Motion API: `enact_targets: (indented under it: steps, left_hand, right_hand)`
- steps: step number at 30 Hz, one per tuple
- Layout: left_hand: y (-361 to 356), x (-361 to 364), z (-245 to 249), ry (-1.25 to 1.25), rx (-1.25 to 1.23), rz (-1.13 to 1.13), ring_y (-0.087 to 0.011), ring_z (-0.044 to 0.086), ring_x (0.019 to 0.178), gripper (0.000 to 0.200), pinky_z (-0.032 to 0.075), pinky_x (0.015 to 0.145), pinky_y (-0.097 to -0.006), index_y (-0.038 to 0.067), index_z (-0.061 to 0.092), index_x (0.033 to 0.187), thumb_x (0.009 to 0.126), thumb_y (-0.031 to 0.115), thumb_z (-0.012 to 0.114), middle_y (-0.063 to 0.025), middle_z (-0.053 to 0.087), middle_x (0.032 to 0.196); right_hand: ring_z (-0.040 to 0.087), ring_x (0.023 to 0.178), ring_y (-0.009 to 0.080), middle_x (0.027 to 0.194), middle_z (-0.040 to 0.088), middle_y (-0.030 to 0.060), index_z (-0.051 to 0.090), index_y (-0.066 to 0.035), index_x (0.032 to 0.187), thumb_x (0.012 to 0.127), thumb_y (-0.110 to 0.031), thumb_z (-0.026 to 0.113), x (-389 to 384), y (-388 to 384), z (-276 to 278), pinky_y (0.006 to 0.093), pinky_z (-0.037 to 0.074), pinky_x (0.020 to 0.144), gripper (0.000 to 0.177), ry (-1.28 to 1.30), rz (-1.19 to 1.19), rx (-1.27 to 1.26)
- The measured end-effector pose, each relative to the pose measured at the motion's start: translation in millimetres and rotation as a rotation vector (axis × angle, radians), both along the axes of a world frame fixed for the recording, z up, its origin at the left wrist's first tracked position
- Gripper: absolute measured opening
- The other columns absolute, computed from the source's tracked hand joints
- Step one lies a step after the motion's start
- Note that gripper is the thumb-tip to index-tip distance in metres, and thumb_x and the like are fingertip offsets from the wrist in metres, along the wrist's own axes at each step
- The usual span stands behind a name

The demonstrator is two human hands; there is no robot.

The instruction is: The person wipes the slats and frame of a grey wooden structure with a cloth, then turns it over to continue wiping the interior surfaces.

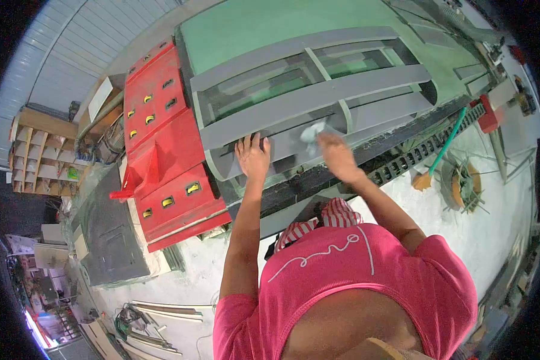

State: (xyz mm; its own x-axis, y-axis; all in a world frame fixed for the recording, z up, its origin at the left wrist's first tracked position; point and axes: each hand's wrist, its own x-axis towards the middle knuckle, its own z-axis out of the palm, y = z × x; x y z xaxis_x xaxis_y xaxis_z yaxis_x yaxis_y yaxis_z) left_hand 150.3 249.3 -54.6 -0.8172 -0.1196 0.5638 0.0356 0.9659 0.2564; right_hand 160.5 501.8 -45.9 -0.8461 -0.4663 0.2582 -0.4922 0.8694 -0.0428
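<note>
A large grey frame of curved-edged boards with open compartments (270,115) lies on a green table top (240,27). My left hand (253,156) rests with its fingers stretched out over the near edge of one board. A pale blue-white cloth (311,135) is bunched at the fingers of my right hand (337,157), over the lower grey panel. Motion blurs this hand and the cloth a little. The fingers of my right hand look closed around the cloth.
A red machine bed (162,150) with yellow-and-black fittings adjoins the table on the left. Along the table's near side runs a dark slotted rail (426,144). A broom with a green handle (447,144) leans at the right, beside a round bin of offcuts (465,187). Wood strips (168,312) lie on the floor.
</note>
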Motion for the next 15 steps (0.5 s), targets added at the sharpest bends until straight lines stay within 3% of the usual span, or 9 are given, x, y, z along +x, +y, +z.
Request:
enact_targets:
  steps: [1, 2, 6, 9, 11, 12, 15]
  left_hand:
    - [0, 0, -2, -0.003, 0.008, -0.004, -0.0316, 0.051, 0.107, 0.030, 0.036, 0.096, -0.0452, 0.008, 0.066, 0.102, 0.082, 0.029, 0.058, -0.0099, 0.059, 0.110]
    - [-1, 0, -3, -0.006, 0.017, -0.009, -0.0311, 0.051, 0.108, 0.030, 0.036, 0.096, -0.0453, 0.008, 0.065, 0.102, 0.082, 0.028, 0.059, -0.0098, 0.059, 0.111]
    - [-2, 0, 1, 0.023, 0.016, -0.031, -0.0309, 0.053, 0.104, 0.026, 0.039, 0.093, -0.0436, 0.006, 0.064, 0.103, 0.083, 0.022, 0.057, -0.0111, 0.059, 0.111]
    - [-10, 0, -3, -0.010, 0.185, -0.108, -0.0336, 0.052, 0.107, 0.026, 0.037, 0.097, -0.0441, 0.008, 0.063, 0.105, 0.087, 0.023, 0.054, -0.0128, 0.058, 0.112]
    - [-12, 4, -1, 0.058, 0.355, -0.175, -0.0357, 0.052, 0.105, 0.025, 0.038, 0.095, -0.0426, 0.005, 0.062, 0.106, 0.087, 0.020, 0.053, -0.0150, 0.058, 0.110]
    - [-12, 6, 2, 0.062, 0.355, -0.170, -0.0357, 0.052, 0.105, 0.025, 0.038, 0.095, -0.0426, 0.005, 0.062, 0.106, 0.087, 0.020, 0.053, -0.0150, 0.058, 0.110]
    - [-8, 14, 8, 0.043, 0.424, -0.161, -0.0371, 0.050, 0.108, 0.028, 0.038, 0.096, -0.0438, 0.003, 0.060, 0.108, 0.087, 0.020, 0.054, -0.0166, 0.057, 0.114]
  right_hand:
    - [0.046, 0.120, 0.0316, 0.127, 0.050, 0.0148, 0.049, -0.003, 0.123, 0.080, -0.012, 0.049, 9, -21, -5, 0.0428, 0.032, 0.103, 0.044, -0.079, -0.034, -0.128]
    - [0.040, 0.124, 0.0310, 0.133, 0.045, 0.0140, 0.049, -0.003, 0.123, 0.080, -0.015, 0.051, 12, -37, -13, 0.0458, 0.029, 0.105, 0.045, -0.049, -0.018, -0.089]
    - [0.041, 0.124, 0.0311, 0.132, 0.046, 0.0133, 0.049, -0.004, 0.123, 0.079, -0.018, 0.055, 14, -87, -1, 0.0481, 0.027, 0.105, 0.046, -0.053, 0.069, -0.208]
    - [0.045, 0.119, 0.0283, 0.124, 0.051, 0.0096, 0.055, -0.005, 0.113, 0.077, -0.017, 0.057, 0, -106, 6, 0.0474, 0.029, 0.103, 0.038, -0.025, 0.114, -0.213]
    - [0.051, 0.108, 0.0247, 0.110, 0.056, 0.0044, 0.059, -0.009, 0.101, 0.077, -0.014, 0.055, -6, -109, 15, 0.0462, 0.036, 0.095, 0.024, -0.033, 0.071, -0.192]
    - [0.051, 0.108, 0.0247, 0.110, 0.056, 0.0044, 0.059, -0.009, 0.101, 0.077, -0.014, 0.055, -9, -108, 15, 0.0462, 0.036, 0.095, 0.024, -0.031, 0.077, -0.192]
    - [0.054, 0.094, 0.0226, 0.098, 0.058, 0.0016, 0.060, -0.013, 0.092, 0.077, -0.012, 0.053, -15, -93, 12, 0.0433, 0.043, 0.079, 0.018, 0.038, -0.010, -0.212]
